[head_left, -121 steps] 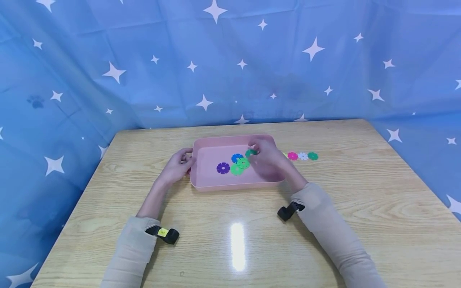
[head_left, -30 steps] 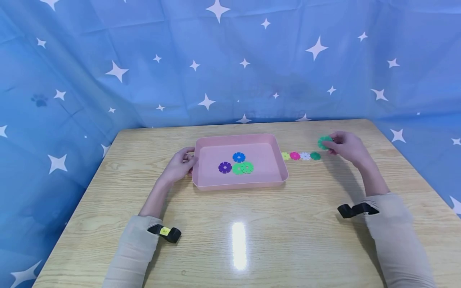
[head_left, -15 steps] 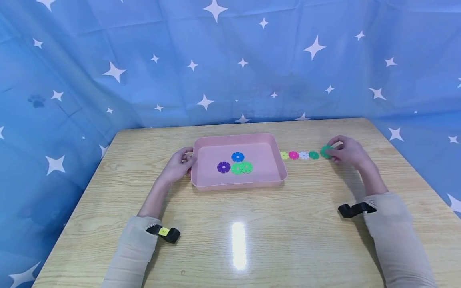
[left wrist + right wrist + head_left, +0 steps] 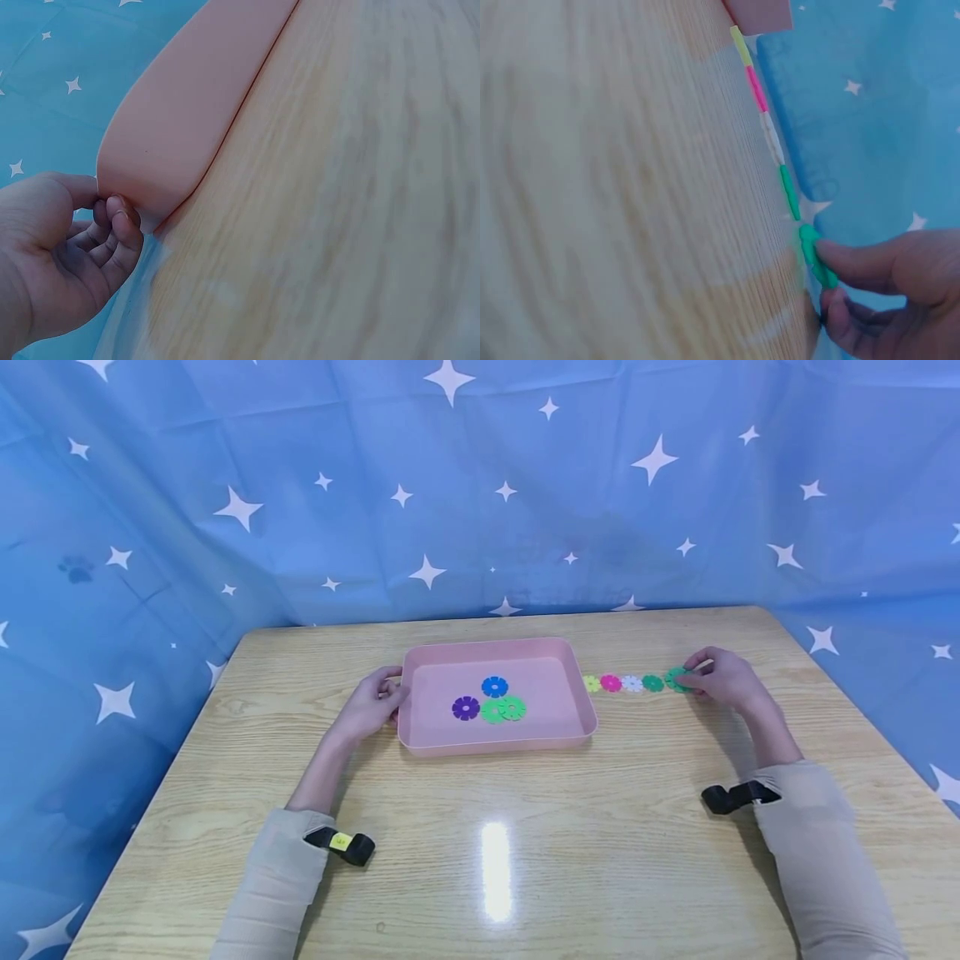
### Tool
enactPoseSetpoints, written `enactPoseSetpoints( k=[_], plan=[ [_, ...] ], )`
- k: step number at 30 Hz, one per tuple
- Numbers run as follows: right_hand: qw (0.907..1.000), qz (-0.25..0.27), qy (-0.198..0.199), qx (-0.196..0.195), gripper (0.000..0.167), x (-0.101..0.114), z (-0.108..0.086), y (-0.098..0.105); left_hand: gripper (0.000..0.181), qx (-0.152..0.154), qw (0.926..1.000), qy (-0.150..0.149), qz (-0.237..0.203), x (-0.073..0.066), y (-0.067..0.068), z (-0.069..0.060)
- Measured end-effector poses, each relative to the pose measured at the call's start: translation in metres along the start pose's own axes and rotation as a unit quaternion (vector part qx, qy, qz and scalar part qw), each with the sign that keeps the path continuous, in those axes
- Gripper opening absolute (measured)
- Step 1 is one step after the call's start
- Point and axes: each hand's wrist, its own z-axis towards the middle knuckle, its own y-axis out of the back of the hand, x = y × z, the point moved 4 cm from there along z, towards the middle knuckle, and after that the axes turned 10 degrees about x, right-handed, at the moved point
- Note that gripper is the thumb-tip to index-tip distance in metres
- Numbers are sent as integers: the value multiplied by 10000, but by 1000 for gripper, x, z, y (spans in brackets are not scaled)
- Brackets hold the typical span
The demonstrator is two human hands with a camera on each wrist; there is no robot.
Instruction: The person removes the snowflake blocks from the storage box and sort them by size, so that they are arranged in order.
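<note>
The right hand [image 4: 723, 679] has its fingers clamped on a green disc [image 4: 677, 681], thumb against one side. This disc is at the right end of a row on the wooden surface [image 4: 420, 843]. In the right wrist view it leans a little, and I cannot tell whether it touches its neighbour, a second green disc [image 4: 652, 683]. From there towards the tray follow a white disc [image 4: 637, 684], a pink disc [image 4: 606, 683] and a yellow disc [image 4: 592, 683], which is just beside the tray wall.

The left hand [image 4: 366, 706] has thumb and fingers closed on the left end of the pink tray [image 4: 558, 710]. Inside the tray lie a blue disc [image 4: 488, 687], a purple disc [image 4: 459, 708] and two light-green discs [image 4: 513, 702], one overlapping the other.

The discs look like thin plastic, so I judge them light, rather stiff, and not very fragile. Their smooth faces may slip a little, but the notched rim should give a good hold. The best place to take one is probably by opposite edges. Lying flat, such a disc may be hard to lift. The tray seems light too, and its upright wall offers an easy grip.
</note>
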Motion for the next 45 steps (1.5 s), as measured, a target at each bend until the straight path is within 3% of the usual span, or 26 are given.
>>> enactPoseSetpoints(
  k=[21,31,45],
  plan=[
    [9999,-9,68,-84,56,15,-7,-1,50,-4,10000,1,-43,2,0,0],
    [9956,56,746,-566,51,41,-4,-5,51,16,10000,13,-78,1,0,0],
    [9894,-40,1418,-323,47,105,-7,-36,52,25,10000,-48,-14,2,0,1]
  ],
)
